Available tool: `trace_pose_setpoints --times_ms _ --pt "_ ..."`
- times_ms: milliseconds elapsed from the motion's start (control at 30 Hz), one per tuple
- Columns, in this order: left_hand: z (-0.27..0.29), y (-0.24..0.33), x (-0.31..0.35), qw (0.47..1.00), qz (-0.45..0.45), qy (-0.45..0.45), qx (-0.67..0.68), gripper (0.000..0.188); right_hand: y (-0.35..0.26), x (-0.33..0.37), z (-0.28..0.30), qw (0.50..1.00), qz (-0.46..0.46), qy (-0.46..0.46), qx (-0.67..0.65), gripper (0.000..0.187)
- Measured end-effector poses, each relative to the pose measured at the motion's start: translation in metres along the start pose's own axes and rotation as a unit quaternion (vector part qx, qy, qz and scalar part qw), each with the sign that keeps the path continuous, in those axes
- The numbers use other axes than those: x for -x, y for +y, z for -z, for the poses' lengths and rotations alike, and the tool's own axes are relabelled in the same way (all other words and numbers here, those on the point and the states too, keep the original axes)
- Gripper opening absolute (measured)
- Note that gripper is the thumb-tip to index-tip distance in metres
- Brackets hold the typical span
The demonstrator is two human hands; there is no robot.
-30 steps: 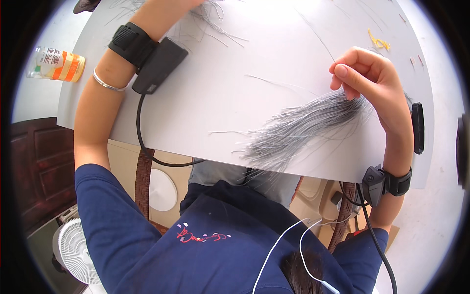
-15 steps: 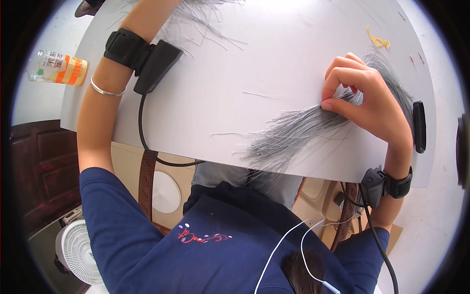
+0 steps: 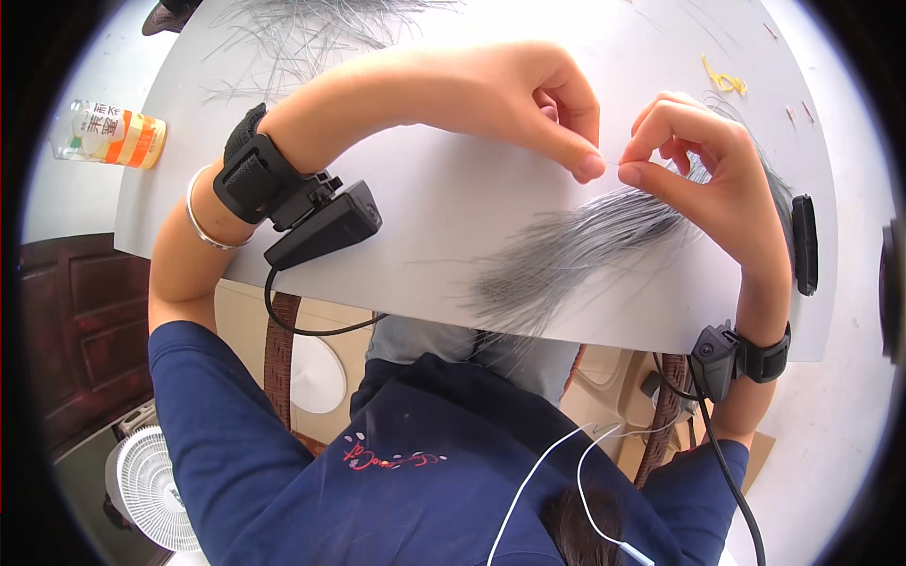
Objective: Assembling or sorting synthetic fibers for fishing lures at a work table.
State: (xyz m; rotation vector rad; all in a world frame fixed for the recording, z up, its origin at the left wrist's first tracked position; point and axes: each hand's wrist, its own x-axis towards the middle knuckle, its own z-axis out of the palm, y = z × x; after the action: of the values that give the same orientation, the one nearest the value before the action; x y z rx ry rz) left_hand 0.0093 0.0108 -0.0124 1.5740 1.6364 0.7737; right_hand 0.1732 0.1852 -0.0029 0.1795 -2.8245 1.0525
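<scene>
A bundle of thin grey strands [image 3: 585,250] lies on the white table, fanning out toward the near edge. My right hand [image 3: 708,165] is closed round the bundle's upper part, its thumb and forefinger pinched together. My left hand [image 3: 543,104] comes in from the left with thumb and forefinger pressed together, just beside the right fingertips. A very fine strand seems to run between the two pinches, though it is too thin to follow. More grey strands [image 3: 769,170] continue behind my right hand.
Loose grey strands [image 3: 311,33] are scattered at the table's far left. A bottle with an orange label [image 3: 118,132] lies at the left edge. Yellow ties [image 3: 724,77] sit at the far right, above a black object [image 3: 805,245] at the right edge.
My left hand has come from the far left strands, mostly out of view, to beside my right hand. The right hand keeps its hold on the bundle, barely moving.
</scene>
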Motion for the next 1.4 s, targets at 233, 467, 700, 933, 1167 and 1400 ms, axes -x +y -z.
trace_pose_setpoints --times_ms 233,467,700,933,1167,1400 --pt "0.007 -0.007 -0.002 0.995 0.051 0.006 0.083 0.032 0.011 0.004 0.02 0.97 0.019 -0.054 -0.238 0.02" --pt "-0.003 -0.011 -0.004 0.999 -0.005 0.035 0.027 0.028 0.022 0.002 0.016 0.864 0.03 0.076 -0.496 0.014" --pt "-0.005 -0.019 -0.015 0.98 0.011 0.14 0.139 0.045 0.01 -0.002 -0.001 0.958 -0.046 0.052 -0.278 0.019" --pt "-0.008 -0.024 -0.019 0.978 0.021 0.146 0.15 0.047 0.007 -0.001 -0.002 0.958 -0.103 0.009 -0.268 0.021" --pt "0.02 -0.043 -0.021 0.785 -0.017 0.061 0.616 0.013 0.009 0.001 0.004 0.923 -0.143 -0.034 -0.354 0.028" --pt "0.03 -0.061 -0.021 0.761 -0.082 0.149 0.625 0.01 0.012 0.001 0.006 0.899 -0.175 -0.051 -0.397 0.029"
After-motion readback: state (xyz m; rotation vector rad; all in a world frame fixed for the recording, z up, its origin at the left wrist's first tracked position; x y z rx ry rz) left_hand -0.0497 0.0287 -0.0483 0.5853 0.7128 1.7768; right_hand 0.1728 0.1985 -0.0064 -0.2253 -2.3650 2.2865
